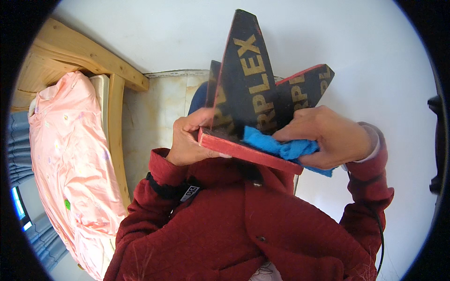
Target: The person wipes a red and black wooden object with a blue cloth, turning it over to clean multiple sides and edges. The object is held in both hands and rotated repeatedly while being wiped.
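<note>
In front of my chest is a wooden assembly [251, 75] of black-faced boards with red edges and gold lettering. A tall tapering board rises from its flat base board [249, 149]. A shorter angled board [306, 86] stands to the right, and another [211, 84] is partly hidden at the left. My left hand [191, 138] grips the base's left end, thumb on the inner side and fingers beneath. My right hand [323, 137] holds a crumpled blue cloth [281, 145] against the inner face of the base, where the upright boards meet it. Part of the cloth hangs past the right end.
At left stands a wooden bed frame [117, 140] with a pink flowered cover [74, 158] and a small green object [67, 204] on it. Blue curtains [21, 147] hang beyond. Marbled floor tiles [154, 116] lie below; a white wall [168, 31] is ahead. A black cable [381, 232] runs by my right sleeve.
</note>
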The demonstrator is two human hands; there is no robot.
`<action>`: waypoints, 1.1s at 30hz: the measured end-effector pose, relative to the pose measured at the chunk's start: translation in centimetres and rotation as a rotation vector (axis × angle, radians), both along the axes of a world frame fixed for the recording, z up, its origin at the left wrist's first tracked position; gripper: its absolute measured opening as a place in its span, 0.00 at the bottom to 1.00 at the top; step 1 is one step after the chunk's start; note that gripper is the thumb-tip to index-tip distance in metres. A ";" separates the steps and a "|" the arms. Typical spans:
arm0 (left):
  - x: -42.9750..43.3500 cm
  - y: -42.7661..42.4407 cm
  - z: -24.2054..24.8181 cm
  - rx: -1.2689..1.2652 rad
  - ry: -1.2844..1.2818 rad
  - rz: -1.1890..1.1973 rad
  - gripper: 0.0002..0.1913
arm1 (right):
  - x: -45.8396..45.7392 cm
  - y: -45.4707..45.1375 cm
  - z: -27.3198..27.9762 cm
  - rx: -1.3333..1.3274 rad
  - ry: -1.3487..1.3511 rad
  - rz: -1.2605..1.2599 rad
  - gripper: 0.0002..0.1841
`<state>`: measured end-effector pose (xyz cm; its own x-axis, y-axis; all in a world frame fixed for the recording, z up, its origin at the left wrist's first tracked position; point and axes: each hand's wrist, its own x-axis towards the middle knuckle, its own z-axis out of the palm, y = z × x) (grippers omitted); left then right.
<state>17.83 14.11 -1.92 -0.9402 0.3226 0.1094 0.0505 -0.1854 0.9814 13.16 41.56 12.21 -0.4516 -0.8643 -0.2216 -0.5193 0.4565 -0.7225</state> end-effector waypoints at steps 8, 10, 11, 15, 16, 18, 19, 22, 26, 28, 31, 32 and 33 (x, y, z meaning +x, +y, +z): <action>-0.2 -0.4 0.3 -0.075 0.042 -0.006 0.34 | -0.3 3.9 0.7 -0.028 0.325 -0.355 0.21; -0.1 -0.3 0.5 -0.053 0.050 -0.018 0.33 | -0.8 4.5 -0.1 -0.023 0.602 -0.480 0.22; -0.1 -0.2 0.6 -0.041 0.035 -0.004 0.33 | -1.0 4.8 -0.4 -0.006 0.728 -0.544 0.22; -0.2 0.1 1.1 -0.010 -0.019 0.031 0.32 | -0.7 5.6 -2.0 0.012 0.881 -0.764 0.23; -0.2 0.2 1.2 -0.009 -0.031 0.036 0.32 | -0.4 5.5 -2.4 0.002 0.896 -0.799 0.25; -0.3 0.3 1.2 -0.003 -0.039 0.031 0.32 | 0.6 4.9 -3.3 -0.021 0.958 -0.745 0.26; -0.3 0.3 1.1 0.008 -0.040 0.035 0.33 | 1.1 4.5 -3.7 -0.033 0.987 -0.726 0.27; -0.3 0.4 0.6 -0.013 -0.106 0.086 0.33 | 2.5 3.1 -4.2 -0.033 0.984 -0.636 0.32; -0.6 -0.4 0.2 -0.116 -0.045 0.079 0.33 | 4.3 1.8 -3.4 -0.054 0.810 -0.488 0.30; -0.6 -0.4 0.1 -0.127 -0.046 0.072 0.33 | 4.9 1.5 -2.9 -0.081 0.745 -0.442 0.30; -0.2 0.0 0.4 -0.006 -0.062 0.038 0.33 | 4.8 2.0 -2.7 -0.094 0.684 -0.461 0.30; -0.1 0.1 0.6 0.024 -0.068 0.032 0.33 | 4.3 2.5 -2.8 -0.103 0.695 -0.479 0.30; 0.0 0.3 0.7 0.039 -0.081 0.028 0.33 | 3.8 3.0 -2.9 -0.104 0.716 -0.499 0.31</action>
